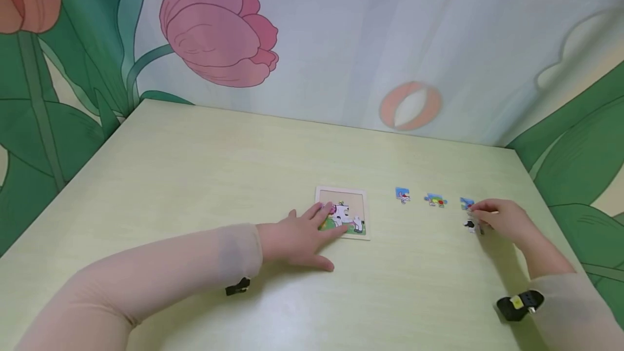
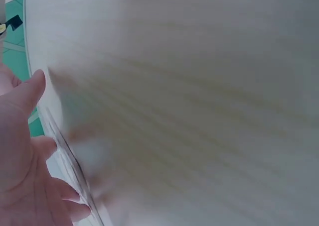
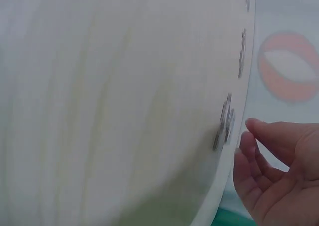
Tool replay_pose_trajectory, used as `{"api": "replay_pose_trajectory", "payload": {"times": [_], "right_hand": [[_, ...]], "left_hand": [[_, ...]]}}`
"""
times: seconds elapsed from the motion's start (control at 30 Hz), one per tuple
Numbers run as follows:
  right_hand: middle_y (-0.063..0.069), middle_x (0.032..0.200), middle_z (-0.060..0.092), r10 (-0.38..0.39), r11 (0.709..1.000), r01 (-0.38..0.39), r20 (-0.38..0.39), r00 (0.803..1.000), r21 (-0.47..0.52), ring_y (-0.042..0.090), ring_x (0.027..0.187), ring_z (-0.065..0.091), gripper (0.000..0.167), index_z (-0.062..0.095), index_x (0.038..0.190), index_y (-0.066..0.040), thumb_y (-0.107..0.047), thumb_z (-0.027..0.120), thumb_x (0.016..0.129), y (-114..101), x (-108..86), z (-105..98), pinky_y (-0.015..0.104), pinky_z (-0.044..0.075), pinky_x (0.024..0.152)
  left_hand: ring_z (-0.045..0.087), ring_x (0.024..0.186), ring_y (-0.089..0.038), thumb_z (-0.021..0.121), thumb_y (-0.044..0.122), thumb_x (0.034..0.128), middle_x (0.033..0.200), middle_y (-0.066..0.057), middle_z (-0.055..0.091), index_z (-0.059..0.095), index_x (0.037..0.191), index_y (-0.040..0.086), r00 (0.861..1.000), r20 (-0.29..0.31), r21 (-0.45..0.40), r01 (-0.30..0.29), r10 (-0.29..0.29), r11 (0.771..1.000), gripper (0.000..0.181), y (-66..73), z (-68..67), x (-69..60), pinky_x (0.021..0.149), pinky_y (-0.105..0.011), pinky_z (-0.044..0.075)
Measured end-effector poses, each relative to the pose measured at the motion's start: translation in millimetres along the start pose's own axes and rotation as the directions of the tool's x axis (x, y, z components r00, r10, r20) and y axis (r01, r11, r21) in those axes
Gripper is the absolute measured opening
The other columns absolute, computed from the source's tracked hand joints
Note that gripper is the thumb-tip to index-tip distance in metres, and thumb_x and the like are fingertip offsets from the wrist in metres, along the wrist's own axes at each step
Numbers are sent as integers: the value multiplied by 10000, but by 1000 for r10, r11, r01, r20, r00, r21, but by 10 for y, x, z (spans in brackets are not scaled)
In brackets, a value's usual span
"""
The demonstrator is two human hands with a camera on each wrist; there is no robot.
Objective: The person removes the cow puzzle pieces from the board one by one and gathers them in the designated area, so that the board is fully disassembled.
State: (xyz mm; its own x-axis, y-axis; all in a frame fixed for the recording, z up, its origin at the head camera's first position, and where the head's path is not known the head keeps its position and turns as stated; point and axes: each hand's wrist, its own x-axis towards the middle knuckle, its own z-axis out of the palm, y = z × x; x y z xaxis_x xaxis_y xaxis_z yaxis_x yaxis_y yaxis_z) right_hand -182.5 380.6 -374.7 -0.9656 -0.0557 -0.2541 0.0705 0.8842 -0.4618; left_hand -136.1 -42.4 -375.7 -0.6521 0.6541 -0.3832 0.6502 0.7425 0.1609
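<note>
2 bare hands at a pale table [image 1: 219, 177]. Right hand [image 1: 507, 222]: thumb and fingertips drawn close together at a small blue piece [image 1: 465, 201], with a black-and-white piece [image 1: 470, 226] just on the near side; cannot tell whether anything is pinched. Left hand [image 1: 298, 237]: fingers spread, gripping nothing, fingertips over the left part of a puzzle board [image 1: 367, 216], thumb off its near edge. Board lies flat, partly filled: white animal figure [image 1: 343, 212] on green in the lower part, bare tan above. Between board and right hand, 2 more loose pieces: a blue-and-white piece [image 1: 402, 193] nearer the board, a green-and-blue piece [image 1: 435, 200] nearer the hand. Black devices at both cuffs. Behind the table, a printed cloth [image 1: 331, 42] with a pink tulip [image 1: 214, 37].
</note>
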Motion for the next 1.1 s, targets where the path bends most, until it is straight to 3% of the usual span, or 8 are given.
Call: {"api": "replay_pose_trajectory", "payload": {"times": [0.17,0.47,0.6,0.8,0.9,1.1], "right_hand": [[175,989,609,-71,993,69,24,997,92,241,823,538,298,579,1163,50,-159,509,964,-366,49,156,317,464,649],[160,995,627,-225,954,194,118,967,230,257,878,572,290,592,1167,47,-143,537,953,-1043,148,428,374,496,791],[127,1014,645,-279,945,243,150,949,218,232,873,588,278,626,1155,9,-158,551,946,-1323,222,615,369,488,787],[110,1119,628,-366,930,352,199,909,106,223,934,560,298,641,1189,-41,-174,571,931,-1687,289,861,364,456,808],[106,1096,595,-362,932,358,222,905,59,219,919,538,334,610,1236,-53,-183,575,930,-1778,303,942,350,454,781],[95,1030,557,-374,927,370,246,895,63,226,907,539,361,583,1273,-70,-172,579,927,-1863,293,983,352,448,767]], "left_hand": [[-7,1412,-312,442,666,854,1558,-115,-29,115,1492,372,1000,9,50,-15,14,999,775,-41,20,8,1013,-613,228],[-10,1412,-312,424,675,856,1557,-115,-54,95,1493,371,999,35,103,-28,24,994,779,-48,9,33,1025,-590,232],[-12,1411,-320,426,691,842,1557,-116,-53,93,1493,370,999,41,106,-23,19,994,798,-46,10,36,1021,-590,239],[-21,1410,-322,429,707,827,1558,-109,-52,90,1492,373,999,46,93,-14,10,996,817,-45,-4,29,1025,-587,235],[-15,1410,-326,437,700,828,1559,-107,-43,105,1493,367,999,40,81,-21,18,996,814,-37,-8,18,1023,-591,235],[-7,1409,-332,434,718,818,1557,-121,-36,121,1497,344,999,23,96,-28,26,995,837,-18,-12,-6,1013,-601,243]]}}
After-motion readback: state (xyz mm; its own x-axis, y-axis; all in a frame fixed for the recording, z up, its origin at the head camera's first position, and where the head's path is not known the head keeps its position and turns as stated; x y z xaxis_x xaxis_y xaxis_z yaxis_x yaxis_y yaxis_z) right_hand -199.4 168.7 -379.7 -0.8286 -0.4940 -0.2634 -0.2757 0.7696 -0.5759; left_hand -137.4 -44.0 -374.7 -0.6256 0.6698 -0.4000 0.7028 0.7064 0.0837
